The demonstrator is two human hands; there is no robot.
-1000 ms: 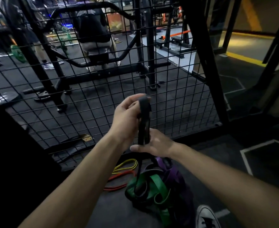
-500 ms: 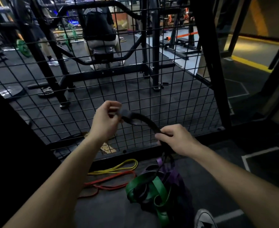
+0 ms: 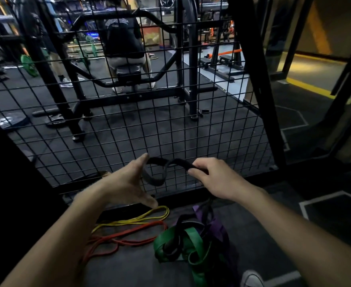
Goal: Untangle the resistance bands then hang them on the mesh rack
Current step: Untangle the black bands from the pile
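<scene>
Now 2 hands (image 3: 216, 179) on 1 black band (image 3: 162, 168).

head view | single, worn on head | faces forward-down | close over forearms, mesh rack (image 3: 170, 125) just ahead

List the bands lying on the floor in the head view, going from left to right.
orange-red band → yellow band → green band → purple band. The black band, which the left hand and right hand hold up, is left out.

Bands (image 3: 191, 243) on floor — before mesh rack (image 3: 129, 131)
</scene>
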